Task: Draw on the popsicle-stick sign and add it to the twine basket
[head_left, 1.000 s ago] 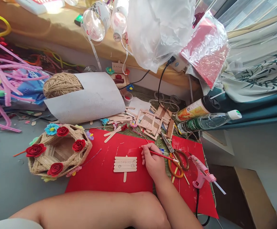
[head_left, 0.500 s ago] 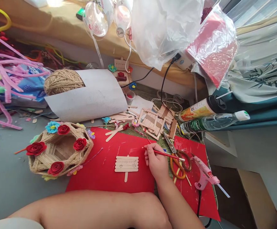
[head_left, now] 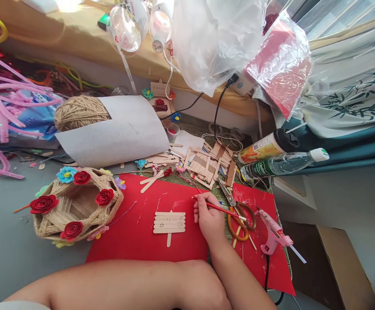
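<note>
Can find free room mostly on the larger red sheet point(head_left: 119, 245), left of the small stick sign point(head_left: 170, 222), and in a narrow gap between this sign and the right hand point(head_left: 210, 217); closed on the near side by a bare limb point(head_left: 110, 280), and ending at right, beyond the smaller red sheet point(head_left: 265, 196), at the edge of the table point(head_left: 190, 122). Holding in the right hand one red pencil point(head_left: 222, 209), fingers bent closely around it, tip to the left; cannot tell about the left hand, being out of view. Can count on the sign apparently five flat sticks across one upright, with two drawn stars; also two loose sticks point(head_left: 152, 181), crossed, at the sheet's far side, and four red roses point(head_left: 104, 197) on the twine basket point(head_left: 45, 226) at left. In the way at right: one pair of scissors point(head_left: 228, 194), then one pink glue gun point(head_left: 273, 234). Farther: a stick pile point(head_left: 203, 165), one bottle point(head_left: 271, 165) beside one cup point(head_left: 258, 148), and a twine ball point(head_left: 82, 111), partly covered by white paper point(head_left: 119, 135).
</note>
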Demonstrator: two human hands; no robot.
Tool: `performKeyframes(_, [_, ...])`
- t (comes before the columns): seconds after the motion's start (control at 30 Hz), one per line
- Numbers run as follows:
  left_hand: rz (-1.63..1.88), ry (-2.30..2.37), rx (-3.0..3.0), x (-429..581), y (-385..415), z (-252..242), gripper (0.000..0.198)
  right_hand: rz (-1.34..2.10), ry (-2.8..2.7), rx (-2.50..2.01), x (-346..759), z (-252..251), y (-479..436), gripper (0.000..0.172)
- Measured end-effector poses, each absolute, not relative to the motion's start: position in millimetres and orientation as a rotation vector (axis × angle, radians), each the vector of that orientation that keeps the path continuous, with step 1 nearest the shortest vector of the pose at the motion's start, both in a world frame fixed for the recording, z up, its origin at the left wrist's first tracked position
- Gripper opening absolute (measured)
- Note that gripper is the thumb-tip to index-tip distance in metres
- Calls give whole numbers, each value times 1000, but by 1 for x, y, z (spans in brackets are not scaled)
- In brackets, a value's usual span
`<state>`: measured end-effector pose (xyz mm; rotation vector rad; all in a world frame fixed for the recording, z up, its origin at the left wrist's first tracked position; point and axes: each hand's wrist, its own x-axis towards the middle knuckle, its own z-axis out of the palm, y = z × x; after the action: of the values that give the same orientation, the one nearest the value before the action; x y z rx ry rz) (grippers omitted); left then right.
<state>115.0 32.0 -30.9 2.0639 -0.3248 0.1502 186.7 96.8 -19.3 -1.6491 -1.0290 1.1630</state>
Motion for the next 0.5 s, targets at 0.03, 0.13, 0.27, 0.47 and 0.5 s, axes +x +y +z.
performKeyframes(0.03, [148, -317, 2067, 115, 31, -31, 6, 1178, -1005, -1625, 187, -20, 96, 37])
performKeyframes(0.13, [134, -277, 2094, 114, 30, -29, 8, 1247, -943, -1547, 189, -21, 96, 35])
performKeyframes(0.27, [85, -271, 2146, 112, 30, -23, 7, 1230, -872, -1454, 193, -23, 100, 28])
performKeyframes(0.47, [107, -205, 2204, 111, 25, -20, 27, 1158, -935, -1424, 193, -21, 102, 23])
performKeyframes(0.5, [121, -203, 2212, 111, 23, -21, 28, 1130, -930, -1405, 192, -20, 101, 22])
